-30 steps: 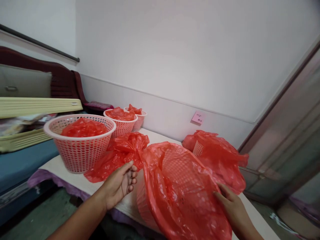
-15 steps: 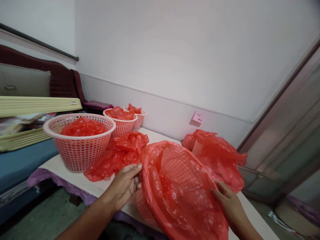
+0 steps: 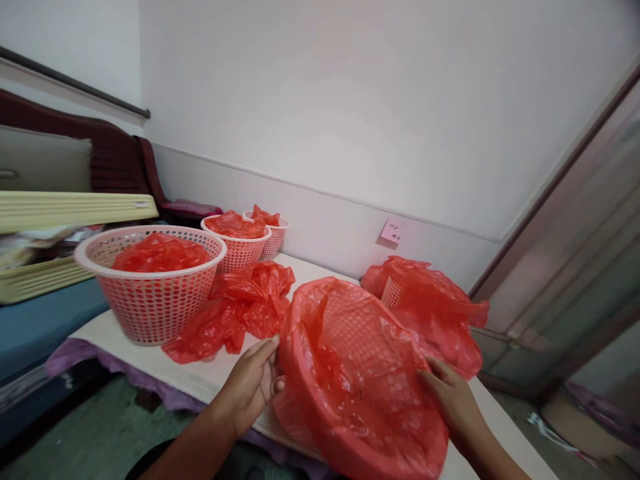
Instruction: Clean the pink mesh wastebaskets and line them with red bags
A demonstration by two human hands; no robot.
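Tabletop (image 3: 103, 328): bagged basket (image 3: 360, 333) between left grip (image 3: 250, 380), right grip (image 3: 453, 393).

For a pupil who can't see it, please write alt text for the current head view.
A left hand and right hand hold a basket lined with a red bag by its rim. To its left, three pink baskets and loose red plastic rest on a white table.

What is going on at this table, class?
A person holds a bag-lined basket by its rim, left hand at one side, right hand at the other, its mouth tilted towards the camera. Loose red plastic lies to its left on the table, near three pink baskets holding red plastic. Behind on the right is another basket, partly covered in red plastic.
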